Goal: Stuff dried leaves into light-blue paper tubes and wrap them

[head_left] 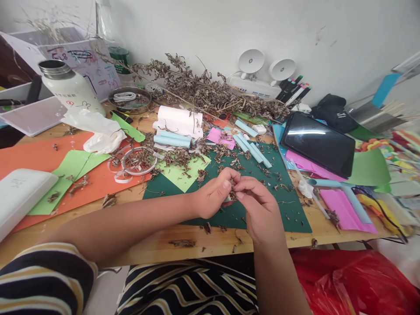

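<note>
The left hand (pixel 212 192) and right hand (pixel 259 205) together pinch a dried leaf (pixel 232 195) above the green mat (pixel 292 217), where leaf crumbs (pixel 243 164) lie strewn, while the dried branches (pixel 210 92) behind look mostly unstripped.

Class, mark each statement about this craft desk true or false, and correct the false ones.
1. The left hand and right hand pinch a dried leaf over the dark green mat. True.
2. The tablet lies left of the hands. False: it lies to their right.
3. The white bottle stands upright at the far left. True.
4. The dried branches lie on the floor. False: they lie at the back of the table.
</note>
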`<state>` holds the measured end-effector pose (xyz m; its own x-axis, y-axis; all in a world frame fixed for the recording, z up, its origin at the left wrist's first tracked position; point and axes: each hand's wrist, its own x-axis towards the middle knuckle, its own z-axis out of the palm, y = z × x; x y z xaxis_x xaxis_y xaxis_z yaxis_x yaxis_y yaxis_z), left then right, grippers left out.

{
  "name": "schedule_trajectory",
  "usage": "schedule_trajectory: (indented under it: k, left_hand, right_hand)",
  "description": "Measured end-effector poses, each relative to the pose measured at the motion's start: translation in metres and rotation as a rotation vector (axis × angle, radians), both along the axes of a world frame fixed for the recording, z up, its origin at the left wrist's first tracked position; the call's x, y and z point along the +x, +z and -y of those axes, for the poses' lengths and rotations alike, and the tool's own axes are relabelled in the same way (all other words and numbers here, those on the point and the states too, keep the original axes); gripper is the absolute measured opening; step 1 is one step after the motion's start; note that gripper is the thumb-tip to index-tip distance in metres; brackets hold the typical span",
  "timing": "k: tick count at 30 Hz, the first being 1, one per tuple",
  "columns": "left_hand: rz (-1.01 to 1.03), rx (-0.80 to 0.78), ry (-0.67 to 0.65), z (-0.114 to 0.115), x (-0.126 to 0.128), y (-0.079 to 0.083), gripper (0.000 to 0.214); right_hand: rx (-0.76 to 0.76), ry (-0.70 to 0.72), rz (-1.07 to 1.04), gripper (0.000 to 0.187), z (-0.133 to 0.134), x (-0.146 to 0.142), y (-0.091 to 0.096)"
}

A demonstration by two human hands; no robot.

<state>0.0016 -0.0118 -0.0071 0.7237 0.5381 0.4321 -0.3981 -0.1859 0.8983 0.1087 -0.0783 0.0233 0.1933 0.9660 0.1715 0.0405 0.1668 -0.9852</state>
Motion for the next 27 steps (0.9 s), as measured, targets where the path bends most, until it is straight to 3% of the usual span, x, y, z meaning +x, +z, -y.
schedule_trajectory:
  k: [4, 8, 12, 20, 27]
  left_hand:
    - [-0.003, 0.000, 0.023, 0.001, 0.000, 0.000, 0.044]
    - [-0.026, 0.034, 0.094, 0.002, -0.001, 0.001, 0.045]
    - [-0.033, 0.007, 0.164, 0.006, 0.000, 0.001, 0.041]
    - [0.022, -0.020, 0.091, 0.006, 0.001, -0.004, 0.044]
    - [0.024, -0.069, 0.044, 0.008, 0.001, -0.002, 0.031]
  right_hand:
    - [0.110, 0.003, 0.187, 0.021, 0.001, 0.004, 0.001]
    - [0.162, 0.037, 0.529, 0.028, 0.001, 0.008, 0.006]
    - [0.166, -0.050, 0.658, 0.019, 0.000, 0.005, 0.007]
    - [0.218, -0.128, 0.455, 0.016, 0.001, -0.002, -0.006]
    - [-0.056, -0.008, 0.021, 0.007, -0.002, -0.005, -0.001]
